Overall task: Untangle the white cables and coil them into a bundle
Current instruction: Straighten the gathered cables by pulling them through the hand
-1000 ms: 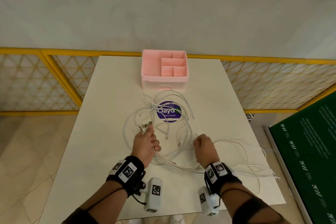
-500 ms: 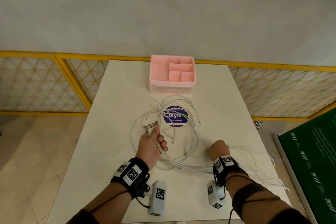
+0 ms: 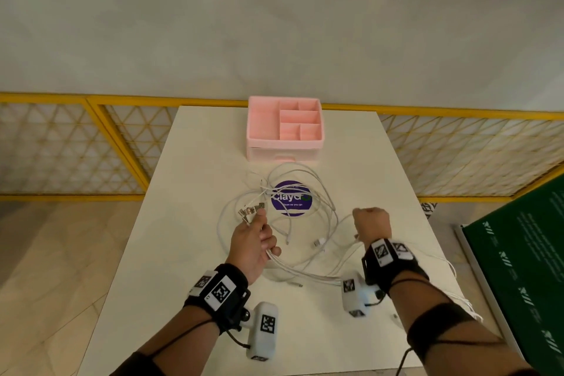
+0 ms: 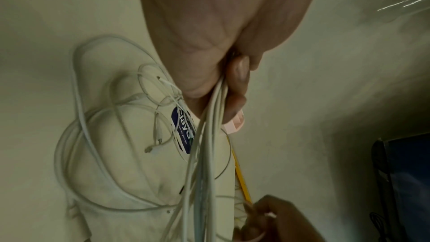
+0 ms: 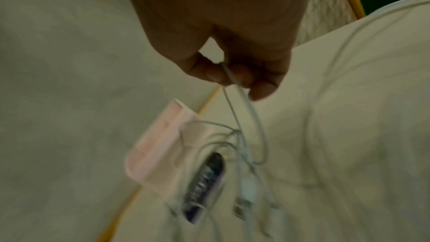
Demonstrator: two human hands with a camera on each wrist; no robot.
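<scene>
The right hand [image 3: 371, 224] has lifted off the surface [image 3: 189, 223] since half a second ago and now rides higher and farther forward, drawing a thin strand up with it. Its fingers [image 5: 242, 77] are curled, pinching what looks like one or two strands between thumb and fingertips, though the wrist view is blurred. The left hand [image 3: 251, 246] has barely moved: its fingers [image 4: 236, 87] stay wrapped round a thick sheaf of the white cables [image 3: 305, 217], with several flat metal plugs [image 3: 251, 210] fanning out above the fist. The cables are smooth, round and rubbery, lying in loose overlapping loops on the matte cream surface, across a round purple sticker [image 3: 291, 198]. Some strands trail off the right edge. Behind the tangle sits a boxy pink plastic organiser [image 3: 283, 146] with square compartments and a small drawer.
</scene>
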